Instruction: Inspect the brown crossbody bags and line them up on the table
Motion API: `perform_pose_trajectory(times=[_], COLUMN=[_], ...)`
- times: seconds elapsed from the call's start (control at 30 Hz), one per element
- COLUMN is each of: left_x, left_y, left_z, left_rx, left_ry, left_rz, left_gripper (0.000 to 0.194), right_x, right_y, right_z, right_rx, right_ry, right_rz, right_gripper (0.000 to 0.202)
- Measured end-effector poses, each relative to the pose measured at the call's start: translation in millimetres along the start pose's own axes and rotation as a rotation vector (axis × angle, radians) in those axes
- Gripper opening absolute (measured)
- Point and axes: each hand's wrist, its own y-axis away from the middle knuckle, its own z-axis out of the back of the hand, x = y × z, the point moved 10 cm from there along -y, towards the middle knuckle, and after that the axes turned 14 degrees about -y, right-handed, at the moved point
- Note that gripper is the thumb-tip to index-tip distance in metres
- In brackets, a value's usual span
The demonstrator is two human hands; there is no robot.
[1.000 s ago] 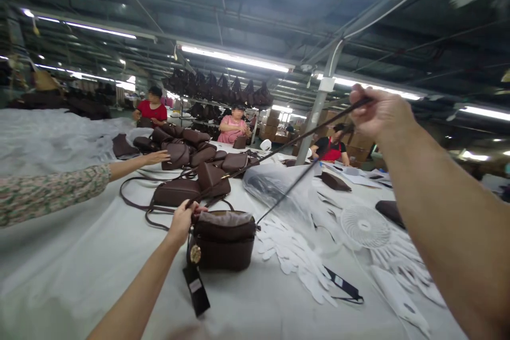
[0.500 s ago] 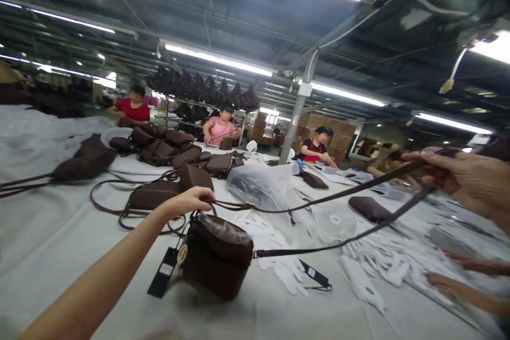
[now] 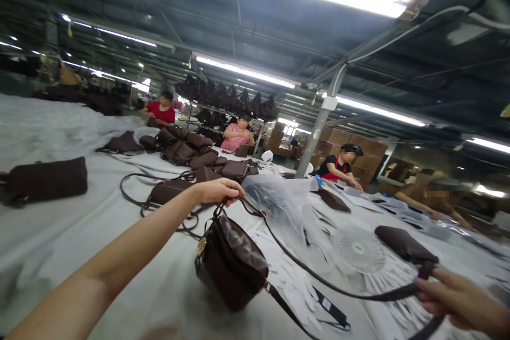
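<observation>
White-covered worktop, near edge out of frame. Brown bag tilted, near-middle, below left hand, which pinches the strap; right hand grips its far loop. Risk: slack strap could snag fan or drag black tag if swung. Bag pile limits room toward far edge.

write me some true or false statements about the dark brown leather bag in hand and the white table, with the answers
1. The left hand grips the dark brown strap. True.
2. The right hand holds the round white plastic fan. False: it holds the strap.
3. The dark brown leather bag is closed. False: it gapes, showing crumpled translucent filling.
4. A round gold charm is on the bag. True.
</observation>
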Motion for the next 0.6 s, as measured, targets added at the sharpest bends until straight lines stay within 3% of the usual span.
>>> perform_pose_trajectory(times=[0.1,0.17,0.2,0.23,0.3,0.4,0.43,0.53,0.6], left_x=[1.2,0.4,-0.8,-2.8,-7.9,-15.0,-16.0,-7.9,11.3], left_y=[5.6,8.3,9.6,11.0,13.8,17.6,18.6,21.4,23.7], left_z=[6.4,7.4,7.0,6.9,8.3,12.6,13.2,10.7,4.4], left_rx=[-0.017,-0.031,-0.033,-0.040,-0.068,-0.116,-0.122,-0.116,-0.090], left_ry=[0.073,0.055,0.037,0.021,0.008,0.010,0.009,-0.011,-0.059], left_rz=[-0.005,-0.001,-0.002,-0.009,-0.033,-0.078,-0.093,-0.117,-0.083], left_gripper=[0.033,0.033,0.032,0.032,0.030,0.030,0.031,0.040,0.042], right_x=[21.9,49.0,72.6,111.2,189.1,271.2,291.8,335.5,354.2], right_y=[7.7,21.2,27.1,34.9,55.0,74.8,78.3,79.0,73.5], right_z=[-84.2,-128.8,-144.9,-160.2,-182.3,-219.0,-231.8,-259.6,-257.1], right_rx=[0.258,0.361,0.359,0.334,0.245,0.270,0.285,0.250,0.087], right_ry=[0.006,0.206,0.317,0.365,0.257,-0.022,-0.062,0.048,0.274], right_rz=[0.027,0.031,0.097,0.288,0.636,0.888,0.945,1.043,1.070], right_gripper=[0.021,0.015,0.013,0.015,0.035,0.073,0.074,0.034,0.025])
